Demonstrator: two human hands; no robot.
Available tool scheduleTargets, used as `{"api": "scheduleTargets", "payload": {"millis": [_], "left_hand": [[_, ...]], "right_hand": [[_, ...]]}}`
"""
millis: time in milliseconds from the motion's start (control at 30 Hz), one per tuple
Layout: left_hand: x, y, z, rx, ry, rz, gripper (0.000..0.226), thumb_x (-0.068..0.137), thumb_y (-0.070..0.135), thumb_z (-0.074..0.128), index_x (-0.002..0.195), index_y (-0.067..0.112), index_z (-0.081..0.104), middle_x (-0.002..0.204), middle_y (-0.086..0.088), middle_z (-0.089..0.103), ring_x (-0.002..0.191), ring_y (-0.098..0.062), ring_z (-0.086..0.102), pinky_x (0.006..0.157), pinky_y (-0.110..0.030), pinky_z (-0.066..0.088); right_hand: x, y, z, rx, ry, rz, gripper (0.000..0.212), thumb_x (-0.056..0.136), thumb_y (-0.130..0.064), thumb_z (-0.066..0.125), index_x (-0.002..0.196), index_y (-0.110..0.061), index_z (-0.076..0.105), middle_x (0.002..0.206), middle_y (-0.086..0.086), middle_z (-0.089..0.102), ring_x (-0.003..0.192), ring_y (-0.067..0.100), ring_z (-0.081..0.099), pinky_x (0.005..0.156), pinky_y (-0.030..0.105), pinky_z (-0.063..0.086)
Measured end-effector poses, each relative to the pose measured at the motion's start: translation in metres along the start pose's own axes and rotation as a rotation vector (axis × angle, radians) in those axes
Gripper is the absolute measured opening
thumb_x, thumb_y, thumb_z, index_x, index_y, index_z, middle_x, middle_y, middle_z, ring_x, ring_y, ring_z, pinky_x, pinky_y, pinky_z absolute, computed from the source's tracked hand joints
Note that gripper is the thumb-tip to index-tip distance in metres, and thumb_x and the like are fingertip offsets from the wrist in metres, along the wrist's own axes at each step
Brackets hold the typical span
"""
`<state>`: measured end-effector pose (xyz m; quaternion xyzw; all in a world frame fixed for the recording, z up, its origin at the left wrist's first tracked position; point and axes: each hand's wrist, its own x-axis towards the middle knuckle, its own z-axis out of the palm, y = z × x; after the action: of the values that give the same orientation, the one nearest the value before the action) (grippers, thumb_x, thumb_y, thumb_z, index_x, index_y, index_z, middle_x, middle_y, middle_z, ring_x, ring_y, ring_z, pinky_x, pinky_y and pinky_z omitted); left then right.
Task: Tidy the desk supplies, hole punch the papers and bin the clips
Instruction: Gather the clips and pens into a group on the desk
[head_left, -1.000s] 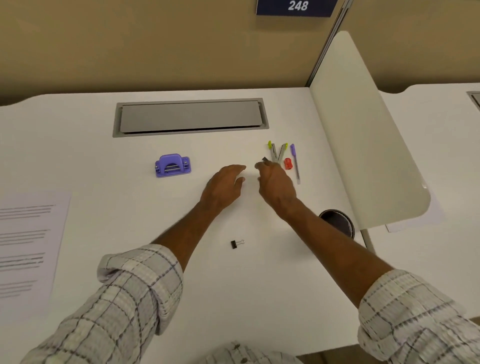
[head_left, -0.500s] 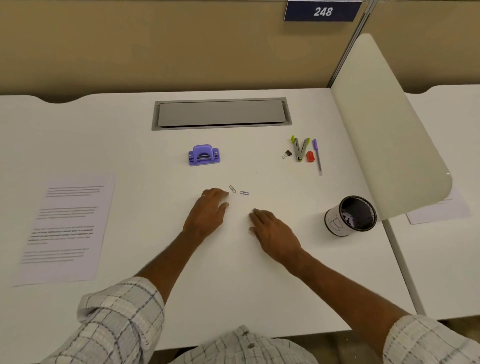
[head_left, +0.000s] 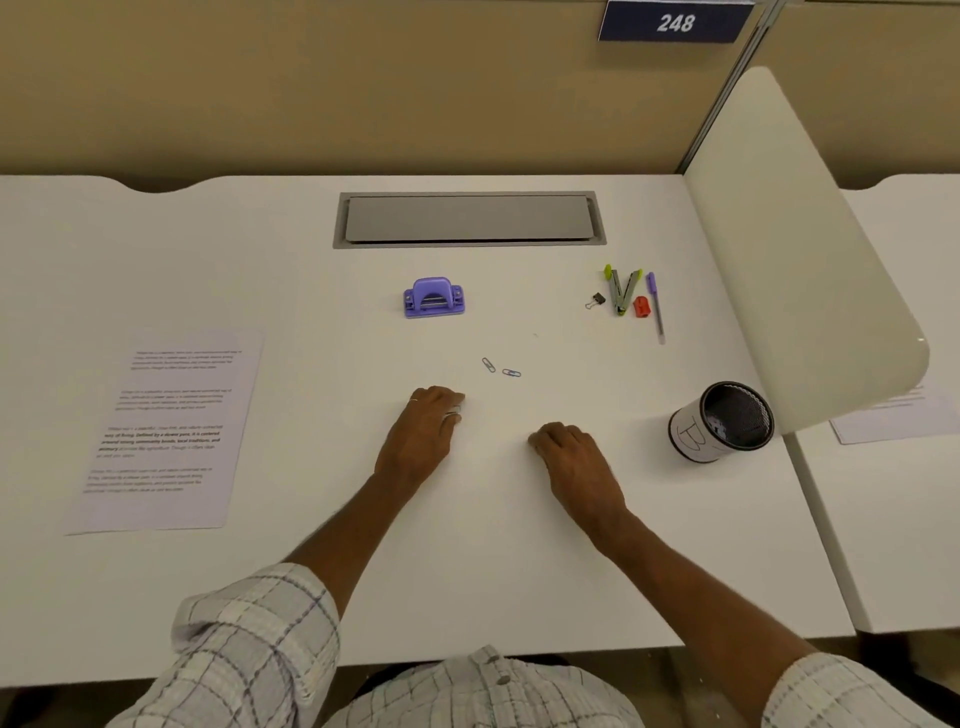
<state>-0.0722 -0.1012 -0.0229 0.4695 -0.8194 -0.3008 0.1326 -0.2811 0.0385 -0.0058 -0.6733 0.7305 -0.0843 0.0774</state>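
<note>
My left hand (head_left: 423, 436) rests on the white desk (head_left: 311, 571) with its fingers curled under and nothing seen in it. To its right my right hand (head_left: 571, 457) lies knuckles up, fingers curled down; what is under it is hidden. Two paper clips (head_left: 500, 369) lie just beyond both hands. A purple hole punch (head_left: 434, 297) stands farther back. A printed paper (head_left: 166, 426) lies at the left. A black binder clip (head_left: 596, 300) sits beside the green stapler (head_left: 623, 291). The black mesh cup (head_left: 696, 436) with a white label stands right of my right hand.
A red sharpener (head_left: 641, 306) and a purple pen (head_left: 655, 306) lie next to the stapler. A grey cable hatch (head_left: 467, 218) is set into the desk's back. A cream divider panel (head_left: 795, 249) bounds the right side, with another sheet (head_left: 893, 421) beyond it.
Both hands drew back toward me from the pens, leaving a binder clip by the stapler. Their fingers have curled. My right hand now covers the spot where another binder clip lay.
</note>
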Motion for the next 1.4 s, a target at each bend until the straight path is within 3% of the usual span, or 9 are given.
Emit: {"api": "scheduleTargets", "payload": {"millis": [167,367,567,700,833,1000,1133,1267,1400], "left_hand": [[-0.005,-0.003,-0.002,-0.061,0.076,-0.068,0.03,0.105,0.007,0.054,0.131,0.006,0.07,0.123,-0.008,0.072,0.12,-0.025,0.062,0.104,-0.021,0.04],[-0.004,0.012,-0.005,0.011,0.09,-0.035,0.03,0.101,0.004,0.06,0.13,0.003,0.068,0.12,-0.014,0.072,0.113,-0.031,0.067,0.099,-0.034,0.054],[0.002,0.012,-0.005,0.024,-0.025,-0.171,0.038,0.107,0.014,0.044,0.142,0.011,0.058,0.139,-0.011,0.059,0.13,-0.028,0.055,0.109,-0.036,0.045],[0.007,0.017,-0.007,-0.35,0.18,-0.371,0.027,0.102,0.007,0.052,0.115,0.004,0.075,0.115,-0.009,0.071,0.103,-0.021,0.067,0.094,-0.027,0.052],[0.024,0.024,-0.015,-0.914,0.067,-0.721,0.023,0.099,0.011,0.051,0.089,0.007,0.072,0.081,-0.007,0.068,0.067,-0.017,0.064,0.066,-0.024,0.058],[0.042,0.032,-0.015,-1.214,-0.052,-0.866,0.036,0.106,0.026,0.047,0.087,0.007,0.071,0.076,-0.006,0.072,0.068,-0.017,0.068,0.064,-0.026,0.06],[0.059,0.033,-0.009,-1.062,-0.068,-0.786,0.023,0.102,0.028,0.065,0.088,0.01,0.072,0.083,-0.008,0.07,0.07,-0.017,0.065,0.073,-0.026,0.06],[0.077,0.03,-0.004,-0.547,-0.092,-0.54,0.023,0.097,0.026,0.072,0.112,0.008,0.077,0.104,-0.007,0.073,0.087,-0.016,0.065,0.088,-0.029,0.056],[0.094,0.034,-0.006,-0.3,-0.093,-0.378,0.023,0.093,0.023,0.078,0.11,0.007,0.077,0.118,-0.006,0.077,0.11,-0.021,0.069,0.093,-0.021,0.047]], "right_hand": [[0.024,-0.009,-0.006,0.132,-0.008,0.074,0.021,0.093,0.002,0.059,0.11,-0.01,0.064,0.106,0.006,0.058,0.081,0.027,0.06,0.063,0.04,0.053],[0.073,-0.015,-0.015,0.3,0.025,0.16,0.025,0.098,-0.005,0.055,0.12,-0.008,0.066,0.123,0.01,0.061,0.099,0.029,0.067,0.087,0.04,0.056],[0.108,-0.012,-0.015,0.3,0.016,0.207,0.021,0.097,-0.005,0.053,0.109,-0.007,0.07,0.101,0.015,0.067,0.093,0.033,0.064,0.08,0.04,0.052],[0.117,-0.008,-0.011,0.307,0.02,0.203,0.018,0.098,-0.009,0.055,0.108,-0.005,0.069,0.1,0.017,0.065,0.09,0.035,0.063,0.079,0.043,0.052],[0.123,-0.006,-0.007,0.3,-0.01,0.223,0.016,0.097,-0.014,0.062,0.108,-0.005,0.069,0.105,0.015,0.064,0.093,0.031,0.064,0.082,0.039,0.053],[0.133,-0.004,-0.004,0.317,-0.06,0.291,0.015,0.098,-0.016,0.062,0.099,-0.002,0.068,0.104,0.015,0.063,0.092,0.029,0.064,0.079,0.036,0.05],[0.142,-0.002,-0.005,0.262,-0.22,0.291,0.017,0.098,-0.007,0.054,0.109,0.0,0.065,0.114,0.021,0.06,0.106,0.036,0.06,0.088,0.037,0.049],[0.142,0.0,-0.004,0.298,-0.266,0.328,0.018,0.097,-0.006,0.053,0.111,-0.001,0.063,0.117,0.02,0.06,0.11,0.035,0.058,0.089,0.035,0.047],[0.137,0.006,-0.008,0.567,-0.178,0.494,0.011,0.098,-0.008,0.057,0.097,0.0,0.065,0.101,0.016,0.068,0.091,0.03,0.065,0.082,0.035,0.052]]}}
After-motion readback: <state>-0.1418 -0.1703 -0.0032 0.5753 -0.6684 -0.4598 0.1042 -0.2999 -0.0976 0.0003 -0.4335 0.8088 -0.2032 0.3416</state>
